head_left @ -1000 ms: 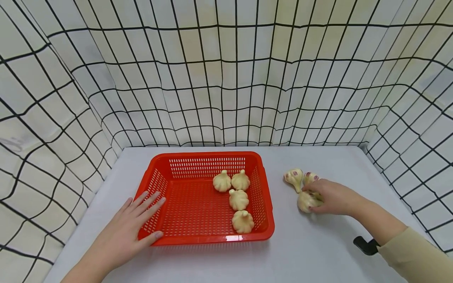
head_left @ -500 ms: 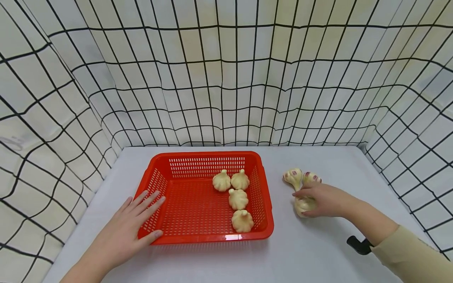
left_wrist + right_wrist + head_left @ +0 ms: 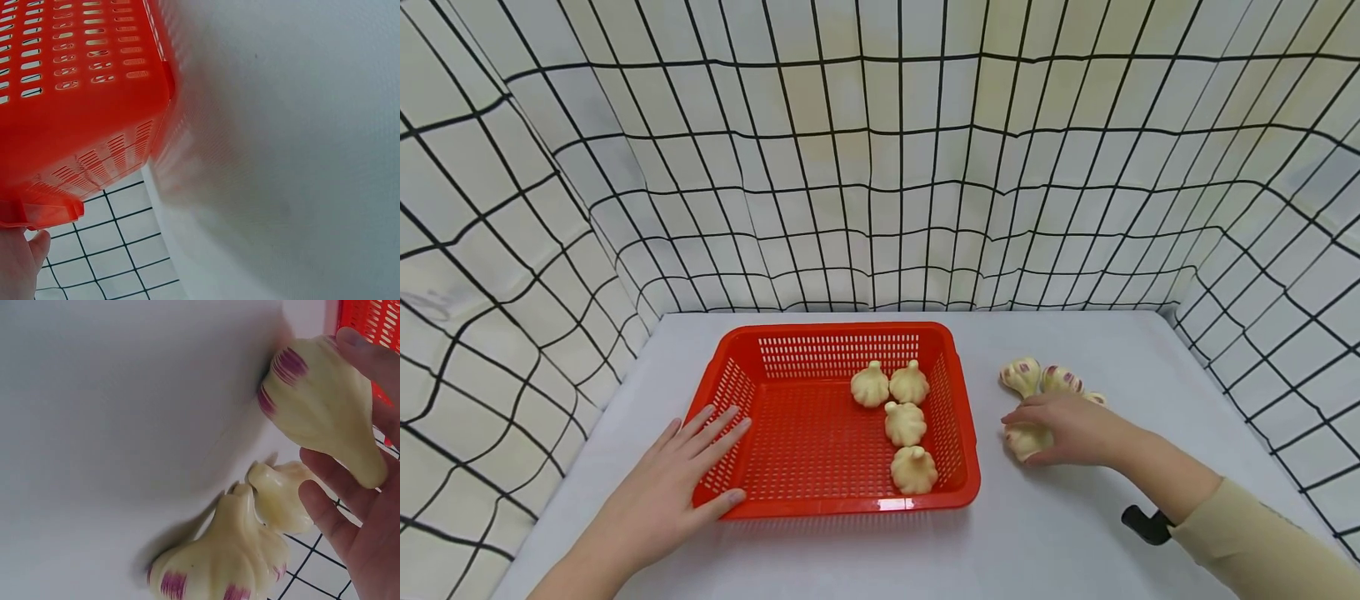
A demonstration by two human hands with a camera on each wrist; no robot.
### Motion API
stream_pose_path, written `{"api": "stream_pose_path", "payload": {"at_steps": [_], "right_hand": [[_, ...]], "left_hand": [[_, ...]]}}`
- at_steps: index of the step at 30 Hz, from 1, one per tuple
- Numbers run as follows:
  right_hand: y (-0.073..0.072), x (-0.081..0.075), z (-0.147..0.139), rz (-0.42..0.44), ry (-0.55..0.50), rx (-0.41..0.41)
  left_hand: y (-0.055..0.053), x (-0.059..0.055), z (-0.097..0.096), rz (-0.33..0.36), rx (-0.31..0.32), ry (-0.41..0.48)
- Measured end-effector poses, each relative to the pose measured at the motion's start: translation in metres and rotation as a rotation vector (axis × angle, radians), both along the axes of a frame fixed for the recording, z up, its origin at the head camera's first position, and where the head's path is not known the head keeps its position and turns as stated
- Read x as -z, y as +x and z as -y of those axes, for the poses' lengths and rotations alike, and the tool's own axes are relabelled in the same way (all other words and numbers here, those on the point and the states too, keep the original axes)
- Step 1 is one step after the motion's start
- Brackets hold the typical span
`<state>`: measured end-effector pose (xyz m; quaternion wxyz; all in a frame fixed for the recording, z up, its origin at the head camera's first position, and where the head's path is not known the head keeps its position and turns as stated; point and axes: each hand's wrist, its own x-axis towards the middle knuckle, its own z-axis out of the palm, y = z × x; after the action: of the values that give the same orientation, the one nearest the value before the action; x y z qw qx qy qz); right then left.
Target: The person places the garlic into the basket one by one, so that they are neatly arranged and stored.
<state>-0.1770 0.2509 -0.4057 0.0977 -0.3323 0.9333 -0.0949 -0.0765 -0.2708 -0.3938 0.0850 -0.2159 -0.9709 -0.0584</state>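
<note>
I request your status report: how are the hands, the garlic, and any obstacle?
Left hand on red basket, left side. Right hand holding garlic bulb, right of basket. Right wall stands between bulb and basket's inside.

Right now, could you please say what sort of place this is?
Probably a staged work booth: black netting against pale walls, a white table, and a red basket holding garlic-shaped bulbs.

– where's the head view from?
– above, facing forward and down on the basket [image 3: 816,433].
– and the wrist views?
– close and tilted (the right beside the garlic [image 3: 319,397]); all three share the basket.
</note>
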Motion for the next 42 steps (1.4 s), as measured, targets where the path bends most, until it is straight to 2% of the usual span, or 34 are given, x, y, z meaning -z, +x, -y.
{"api": "stream_pose_path", "payload": {"at_steps": [15, 23, 28, 37, 42], "right_hand": [[0.003, 0.005, 0.002, 0.013, -0.027, 0.026], [0.006, -0.004, -0.005, 0.03, -0.071, 0.107], [0.004, -0.004, -0.012, 0.014, -0.087, 0.122], [0.003, -0.002, -0.019, 0.078, -0.192, 0.16], [0.0, 0.002, -0.023, 0.083, -0.251, 0.14]], "left_hand": [[-0.001, 0.003, 0.001, 0.005, -0.008, -0.001], [0.0, 0.002, 0.0, 0.0, -0.002, 0.001], [0.001, 0.002, 0.0, -0.007, 0.003, 0.007], [0.001, 0.001, 0.0, 0.001, -0.006, 0.005], [0.0, 0.003, 0.0, 0.006, -0.008, 0.003]]}}
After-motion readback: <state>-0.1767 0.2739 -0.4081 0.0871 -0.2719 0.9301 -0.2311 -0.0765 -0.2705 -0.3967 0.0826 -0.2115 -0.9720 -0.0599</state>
